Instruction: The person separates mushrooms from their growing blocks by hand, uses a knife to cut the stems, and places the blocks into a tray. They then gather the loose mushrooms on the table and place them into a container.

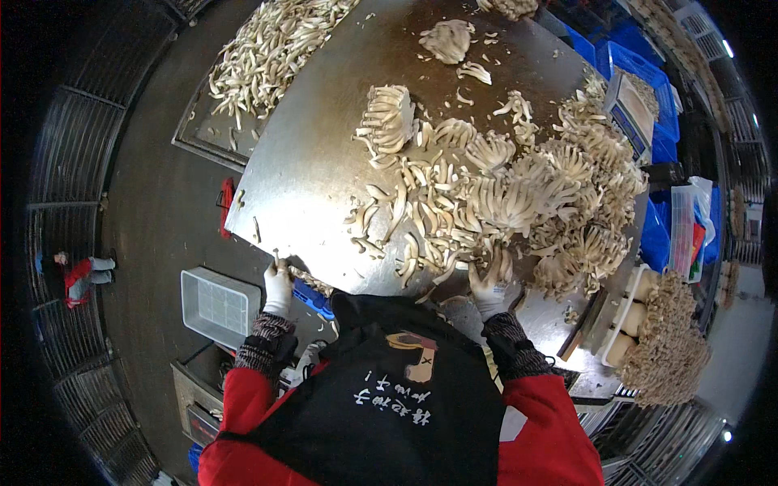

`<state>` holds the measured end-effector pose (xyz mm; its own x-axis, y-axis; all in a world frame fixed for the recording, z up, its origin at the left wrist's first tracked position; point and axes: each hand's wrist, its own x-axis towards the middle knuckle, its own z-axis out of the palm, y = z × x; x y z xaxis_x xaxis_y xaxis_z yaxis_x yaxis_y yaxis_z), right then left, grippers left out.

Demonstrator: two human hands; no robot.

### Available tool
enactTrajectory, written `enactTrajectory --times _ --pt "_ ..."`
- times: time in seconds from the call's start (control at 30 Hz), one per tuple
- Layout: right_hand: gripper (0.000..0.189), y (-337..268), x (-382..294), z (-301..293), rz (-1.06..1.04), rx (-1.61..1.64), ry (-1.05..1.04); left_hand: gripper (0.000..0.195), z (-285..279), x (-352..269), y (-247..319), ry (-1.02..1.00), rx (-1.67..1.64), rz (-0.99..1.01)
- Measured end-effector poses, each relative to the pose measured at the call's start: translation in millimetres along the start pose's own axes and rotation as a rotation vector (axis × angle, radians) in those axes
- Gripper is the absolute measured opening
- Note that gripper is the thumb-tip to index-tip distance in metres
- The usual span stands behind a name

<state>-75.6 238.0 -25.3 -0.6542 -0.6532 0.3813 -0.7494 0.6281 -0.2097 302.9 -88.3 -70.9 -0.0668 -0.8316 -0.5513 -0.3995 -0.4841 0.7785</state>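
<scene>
My left hand point(278, 290), in a white glove, is at the near left edge of the metal table point(292, 200), beside a blue basket point(313, 299) that is partly hidden under the edge. A small pale tip shows above its fingers; whether it is a finger or a mushroom piece I cannot tell. My right hand point(490, 284), also gloved, has its fingers spread at the near side of the loose mushrooms point(431, 212). Mushroom clusters point(510, 194) lie just beyond it, and a thick cluster point(389, 118) lies farther off on the table.
Many loose mushrooms point(273, 54) are heaped on a tray at the upper left. A grey plastic crate point(216, 307) stands at the left. On the right are a weighing scale point(631, 115), blue crates point(644, 64) and stacked mushroom clusters point(665, 346). A person point(82, 279) is at the far left.
</scene>
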Motion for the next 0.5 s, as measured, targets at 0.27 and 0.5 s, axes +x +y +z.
enactTrajectory --times 0.27,0.5 --pt "0.047 -48.5 51.7 38.9 -0.053 -0.036 -0.577 0.057 -57.8 44.7 -102.4 0.19 0.381 -0.116" --pt "0.06 -43.8 68.9 25.6 0.251 0.137 -0.743 0.034 77.2 -38.2 63.8 0.128 0.588 0.846"
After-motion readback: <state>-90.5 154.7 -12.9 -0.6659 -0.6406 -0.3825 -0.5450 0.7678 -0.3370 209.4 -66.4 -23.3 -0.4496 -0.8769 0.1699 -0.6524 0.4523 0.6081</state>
